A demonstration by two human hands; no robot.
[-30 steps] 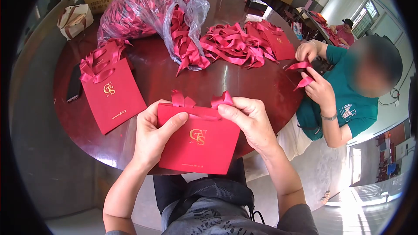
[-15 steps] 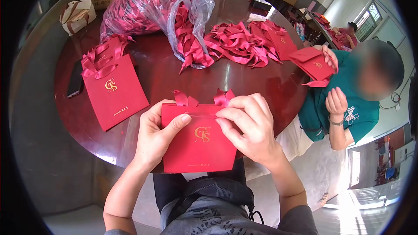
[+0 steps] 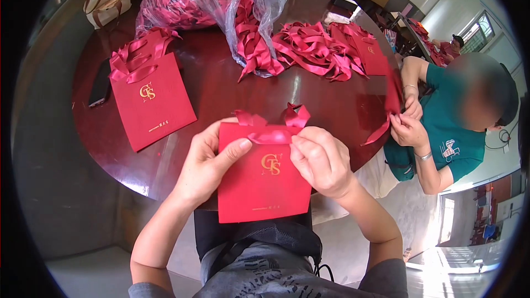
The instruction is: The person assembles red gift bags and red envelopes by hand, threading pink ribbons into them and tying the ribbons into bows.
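A red paper gift bag (image 3: 259,193) with a gold logo is held upright in front of my lap. My left hand (image 3: 212,157) is closed on its upper left edge, the thumb lying on the front near the ribbon's left end. A shiny red ribbon (image 3: 269,138) runs across the front just below the top edge. At the upper right corner, my right hand (image 3: 324,160) pinches that ribbon's right end; its fingertips are partly hidden. Two ribbon loops (image 3: 297,116) stick up behind the bag's top.
Finished-looking red bags (image 3: 154,102) lie at left beside a black phone (image 3: 100,91). Behind are a clear plastic sack (image 3: 193,0) of ribbons and a loose ribbon pile (image 3: 314,49) on the round table (image 3: 221,91). A co-worker in a green shirt (image 3: 458,121) handles a red bag at right.
The ribbon now stands out as a shiny band across the bag's front. My right hand's fingers have closed tighter. The view has shifted slightly; the co-worker's hands have come together lower down.
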